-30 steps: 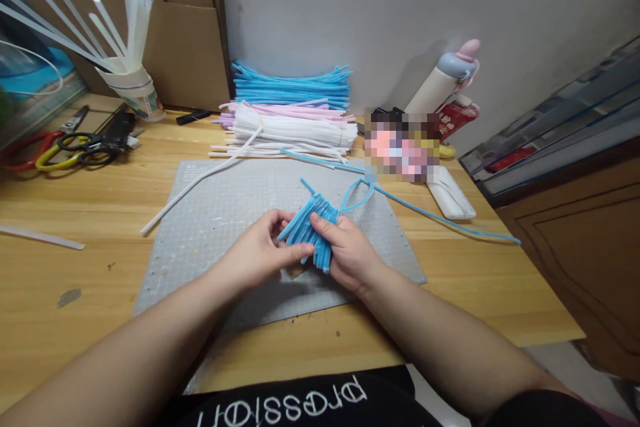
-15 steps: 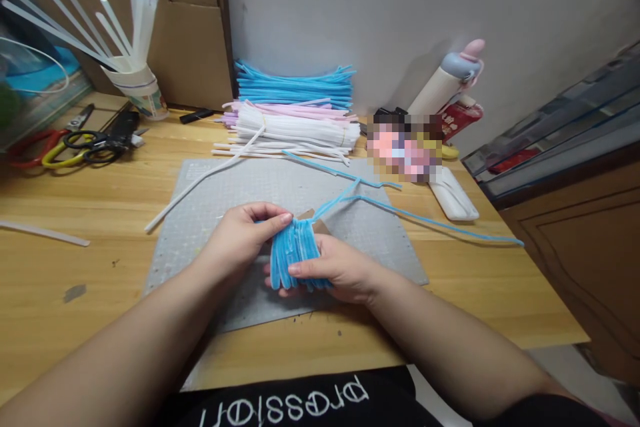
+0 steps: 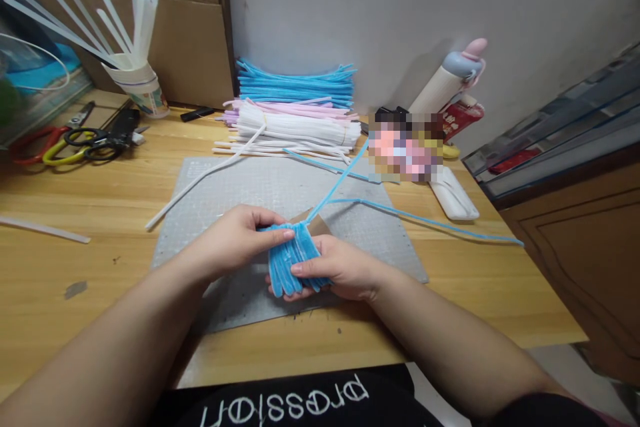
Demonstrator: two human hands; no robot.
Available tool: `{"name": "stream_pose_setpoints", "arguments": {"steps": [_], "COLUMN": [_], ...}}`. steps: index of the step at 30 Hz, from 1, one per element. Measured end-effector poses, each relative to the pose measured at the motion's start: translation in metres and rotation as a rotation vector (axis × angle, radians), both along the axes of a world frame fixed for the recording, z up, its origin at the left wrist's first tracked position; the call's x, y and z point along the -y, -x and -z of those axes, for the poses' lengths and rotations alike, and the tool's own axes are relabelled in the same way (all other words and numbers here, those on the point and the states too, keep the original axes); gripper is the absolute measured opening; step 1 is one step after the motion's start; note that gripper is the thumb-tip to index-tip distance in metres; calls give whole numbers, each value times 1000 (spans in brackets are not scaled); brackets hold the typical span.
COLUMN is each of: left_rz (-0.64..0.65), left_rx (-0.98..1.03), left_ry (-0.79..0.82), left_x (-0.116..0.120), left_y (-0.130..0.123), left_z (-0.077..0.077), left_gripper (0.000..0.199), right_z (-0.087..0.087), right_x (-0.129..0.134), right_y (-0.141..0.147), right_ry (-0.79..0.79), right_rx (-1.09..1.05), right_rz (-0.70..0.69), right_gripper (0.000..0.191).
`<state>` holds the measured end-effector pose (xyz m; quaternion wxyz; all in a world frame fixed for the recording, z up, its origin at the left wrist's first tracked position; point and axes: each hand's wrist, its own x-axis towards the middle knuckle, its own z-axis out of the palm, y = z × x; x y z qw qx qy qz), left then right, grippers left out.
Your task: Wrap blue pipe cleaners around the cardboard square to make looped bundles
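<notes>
A bundle of blue pipe cleaners (image 3: 287, 267), folded into loops side by side, is held between both hands above the grey cutting mat (image 3: 200, 187). My left hand (image 3: 250, 233) pinches its upper left edge, thumb on top. My right hand (image 3: 335, 267) grips its lower right side, thumb across the front and fingers beneath. A piece of brown cardboard (image 3: 319, 225) shows behind the bundle's top. From that top a long blue stem (image 3: 340, 180) sticks up to the right. Another blue pipe cleaner (image 3: 430, 219) stretches right past the mat's edge.
Blue, pink and white pipe cleaner bundles (image 3: 300, 127) lie along the wall. One white pipe cleaner (image 3: 200, 177) crosses the mat's left edge. Scissors (image 3: 65, 140), a black glue gun (image 3: 123, 130) and a cup of white sticks (image 3: 137, 83) are at left. A bottle (image 3: 440, 83) and white case (image 3: 453, 193) are at right.
The stem rising from the bundle's top now stands straighter and reaches farther up and right. My left thumb has shifted slightly lower on the bundle, whose loops have tilted a little.
</notes>
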<state>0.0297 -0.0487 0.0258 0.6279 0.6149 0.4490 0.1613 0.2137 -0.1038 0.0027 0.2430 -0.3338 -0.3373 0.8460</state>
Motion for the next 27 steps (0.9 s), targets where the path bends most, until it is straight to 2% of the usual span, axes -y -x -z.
{"name": "stream_pose_setpoints", "arguments": {"steps": [3,6,8,13,18,20,24,27], "left_rz": [-82,-183,-201,-139,-175,-180,-142,-134], "left_rx": [-22,-38,-41,84,170,178,88,63], "left_ry": [-11,-71,-119,-78,68,79,-112,-255], "left_x": [-1,-1,-2,0,1,2,5,9], "left_y": [1,0,-1,-1,-1,-2,-6,-9], "left_z": [-1,1,1,-1,-5,-5,-5,-5], "left_gripper": [28,30,29,28,27,26,21,21], "right_z": [-2,-2,0,4,6,5,2,1], "right_x": [-2,-3,-4,-4,-4,-2,1,2], "right_y": [0,0,1,2,2,3,5,5], "right_ry": [-100,-243,-315,-428,-508,-539,-544,-557], "right_rx": [19,138,229,284,258,278,270,314], "right_rz": [49,259,358,424,435,465,503,485], "right_gripper": [29,31,31,25,23,24,29,23]}}
